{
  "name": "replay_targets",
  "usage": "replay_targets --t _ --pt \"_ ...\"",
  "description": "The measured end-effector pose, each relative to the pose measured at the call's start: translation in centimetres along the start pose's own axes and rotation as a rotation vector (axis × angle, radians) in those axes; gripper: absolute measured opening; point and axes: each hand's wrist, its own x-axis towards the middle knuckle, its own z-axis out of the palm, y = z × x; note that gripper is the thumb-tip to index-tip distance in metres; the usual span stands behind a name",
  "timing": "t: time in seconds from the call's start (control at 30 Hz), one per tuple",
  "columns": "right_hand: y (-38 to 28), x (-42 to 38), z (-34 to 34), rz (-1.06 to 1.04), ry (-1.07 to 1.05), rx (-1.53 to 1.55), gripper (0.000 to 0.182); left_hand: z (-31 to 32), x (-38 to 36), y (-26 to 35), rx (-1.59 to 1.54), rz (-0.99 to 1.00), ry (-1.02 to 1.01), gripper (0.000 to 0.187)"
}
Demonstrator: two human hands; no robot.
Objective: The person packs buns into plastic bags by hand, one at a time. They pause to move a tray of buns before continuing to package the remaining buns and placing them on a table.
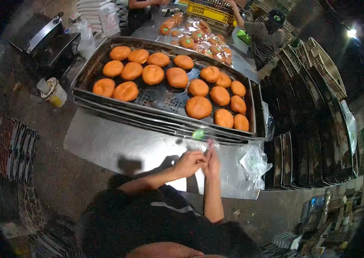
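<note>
My left hand (189, 164) and my right hand (211, 162) meet over the steel table, in front of the stacked trays. A thin clear plastic bag with a green label (198, 134) shows just beyond my fingers, smeared by motion. The left fingers are bent in a pinch at the bag's near end, close against the right hand. My right fingers point away from me along the bag, pressed together and blurred. Round orange-brown buns (152, 75) lie loose on the top black baking tray (165, 107), with bare patches between them.
More clear bags (254, 163) lie at the table's (100, 139) right edge. Bagged buns (199, 36) cover the far table, near a yellow crate (210, 12). A person (268, 36) works at the back right. Stacked trays (311, 142) stand right; a bucket (55, 92) stands left.
</note>
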Motion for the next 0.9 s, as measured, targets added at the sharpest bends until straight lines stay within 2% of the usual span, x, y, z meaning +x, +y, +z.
replay_targets --t 0.03,0.07,0.1,0.13,0.17,0.23,0.27,0.3,0.33,0.37,0.4,0.43,0.47,0.5,0.53,0.57,0.63,0.67,0.7,0.73,0.77,0.8,0.83,0.87,0.9 --pt "0.6 2.6 5.6 -0.201 0.413 -0.307 0.046 -1.4 -0.2 1.0 0.038 0.02 0.055 0.019" --pt "1.5 3.9 12.6 -0.274 0.199 -0.095 0.06 -2.7 -0.1 1.3 -0.08 0.026 0.256 0.026" --pt "2.8 4.9 13.4 -0.265 0.042 -0.039 0.064 -4.3 0.2 1.3 -0.192 0.036 0.456 0.033" --pt "4.6 5.6 15.3 -0.183 0.006 -0.086 0.071 -6.4 0.4 0.5 -0.613 -0.09 0.528 0.04" --pt "7.0 6.7 14.5 -0.037 -0.078 -0.035 0.066 -9.1 0.4 -0.5 -1.034 -0.217 0.583 0.047" --pt "10.8 7.4 15.9 0.4 0.043 -0.167 0.055 -15.5 -0.8 -0.1 -1.308 -0.166 0.365 0.036" --pt "11.7 8.8 17.3 0.373 -0.039 -0.412 0.045 -17.8 -1.7 -1.5 -1.292 -0.098 0.438 0.031" --pt "10.9 11.2 17.1 0.21 -0.139 -1.273 0.044 -19.9 -2.5 -2.7 -1.27 -0.028 0.51 0.026" --pt "10.4 14.3 17.3 -0.131 -0.237 -1.651 0.043 -21.9 -2.9 -2.7 -1.222 0.007 0.7 0.024" --pt "9.5 17.3 19.2 -0.449 -0.086 -1.884 0.05 -23.7 -3.4 -2.6 -1.165 0.045 0.886 0.021" --pt "8.9 21.0 17.5 -0.695 -0.008 -2.126 0.064 -25.3 -4.5 -2.8 -1.117 0.03 0.946 0.025" --pt "8.2 24.4 16.9 -0.36 0.212 -2.319 0.078 -26.4 -4.9 -2.2 -1.104 0.026 0.942 0.025" --pt "8.0 28.0 13.0 -0.361 0.384 -2.752 0.081 -27.5 -5.3 -1.1 -1.142 0.062 1.004 0.026" --pt "6.9 30.1 10.2 -0.287 0.345 -2.809 0.078 -28.4 -5.9 -0.7 -1.181 0.094 1.07 0.027" --pt "5.4 30.8 11.0 -0.097 0.206 -2.679 0.071 -29.3 -6.4 -1.3 -1.158 0.16 1.065 0.032" --pt "5.1 30.8 11.9 -0.111 0.243 -2.647 0.064 -30.3 -6.9 -1.2 -1.142 0.152 1.068 0.032" --pt "5.4 30.8 12.1 -0.178 0.332 -2.265 0.052 -31.8 -7.6 -0.9 -1.1 0.295 1.193 0.03" --pt "7.0 28.5 14.0 -0.392 0.173 -2.236 0.047 -32.6 -7.8 -1.5 -1.085 0.394 1.206 0.031" --pt "9.4 24.8 16.8 -0.609 0.018 -2.191 0.042 -32.8 -7.6 -1.5 -1.086 0.384 1.199 0.031" --pt "12.3 21.3 18.8 -0.884 -0.138 -2.113 0.039 -32.7 -7.0 -1.2 -1.076 0.383 1.241 0.044" --pt "14.1 18.5 21.8 -0.944 -0.468 -1.963 0.043 -32.2 -6.2 -0.9 -1.068 0.377 1.274 0.059" --pt "15.8 15.9 22.3 -0.866 -0.421 -2.111 0.047 -30.8 -4.8 -0.6 -1.035 0.321 1.233 0.059" --pt "16.4 14.3 23.8 -0.922 -0.559 -2.131 0.056 -29.0 -3.5 0.1 -1.131 0.299 1.147 0.04" --pt "16.9 13.9 23.9 -1.09 -0.513 -2.154 0.058 -27.4 -2.7 0.5 -1.096 0.276 0.965 0.042" --pt "16.2 13.3 24.5 -0.975 -0.42 -2.114 0.055 -26.0 -2.2 0.8 -1.06 0.251 0.781 0.044"
